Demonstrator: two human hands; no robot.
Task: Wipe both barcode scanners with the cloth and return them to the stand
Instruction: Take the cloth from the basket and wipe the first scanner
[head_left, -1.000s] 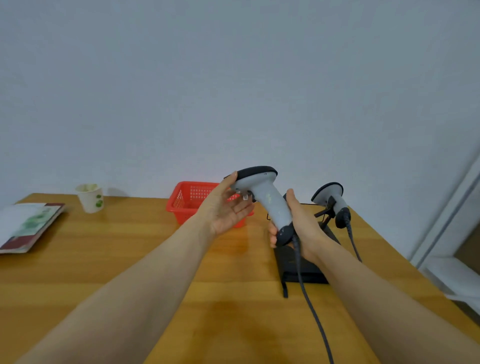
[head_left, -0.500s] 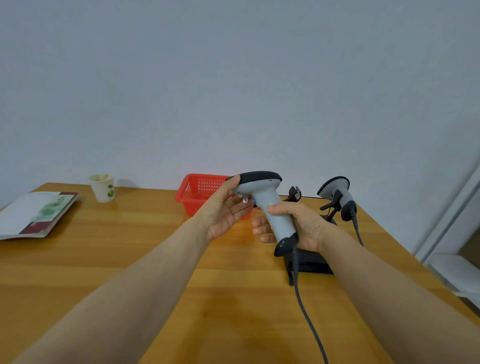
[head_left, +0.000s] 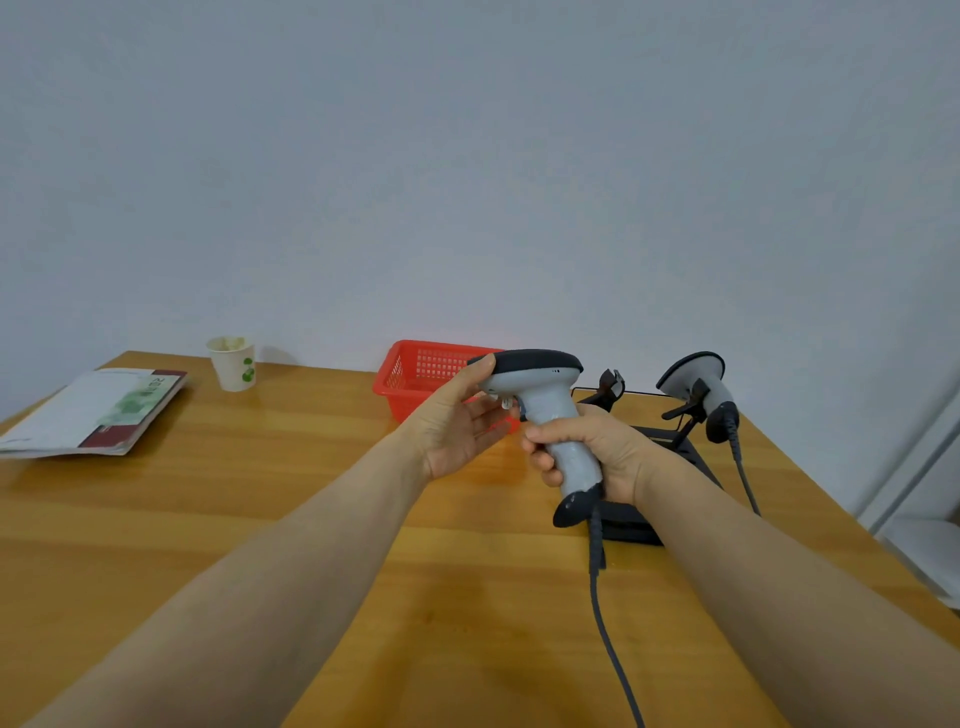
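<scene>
**Two hands on one scanner, held above the table**

Both my forearms reach forward over the wooden table (head_left: 260, 493). My right hand (head_left: 608, 452) has its fingers wrapped tight round the grey handle of the scanner (head_left: 545, 395), holding it upright with the head on top, and the dark cable (head_left: 602, 613) hangs from the butt. My left hand (head_left: 457, 426) is spread beside the head, palm facing it, fingers nearly straight and thumb tip touching its dark front end. Behind my right wrist, the second scanner (head_left: 701, 389) sits in the black stand (head_left: 691, 452).
</scene>
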